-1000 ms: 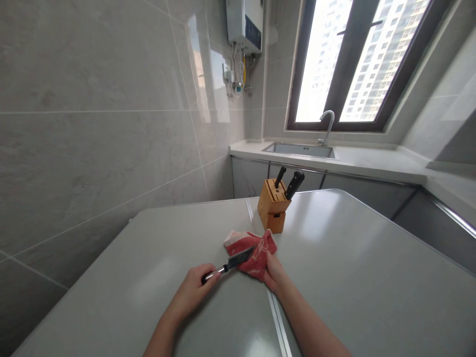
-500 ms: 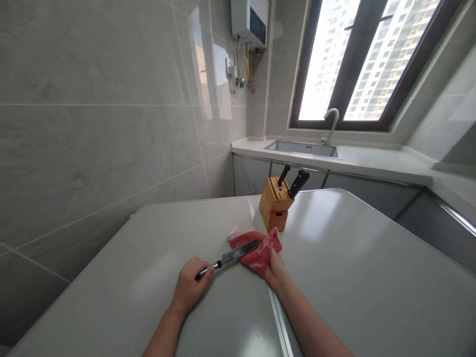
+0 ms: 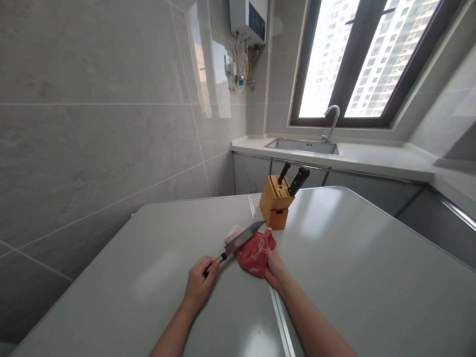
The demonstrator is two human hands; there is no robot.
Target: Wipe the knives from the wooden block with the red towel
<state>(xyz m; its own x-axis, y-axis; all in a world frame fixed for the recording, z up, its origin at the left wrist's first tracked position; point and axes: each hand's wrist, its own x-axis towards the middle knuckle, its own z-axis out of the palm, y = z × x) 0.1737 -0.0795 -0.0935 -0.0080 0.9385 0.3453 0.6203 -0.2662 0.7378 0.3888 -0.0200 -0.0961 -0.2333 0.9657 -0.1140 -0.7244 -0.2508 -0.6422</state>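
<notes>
My left hand is closed round the dark handle of a kitchen knife, whose blade slants up and to the right. Under and beside the blade is a red cloth with pale markings and a whitish corner at the far left. Fingers of my right hand grip the cloth's right side; some are hidden beneath it. Just beyond the blade's tip stands a wooden knife block, with black-handled knives in its slots. Whether the blade touches the cloth, I cannot tell.
The pale table has a metal seam running through it. Behind it are a counter with a sink and a faucet. A tiled wall rises on the left, and a water heater hangs in the corner.
My left hand has shifted slightly right, and the blade has turned steeper, its tip now farther from me near the knife block. The cloth has moved a little left in my right hand.
</notes>
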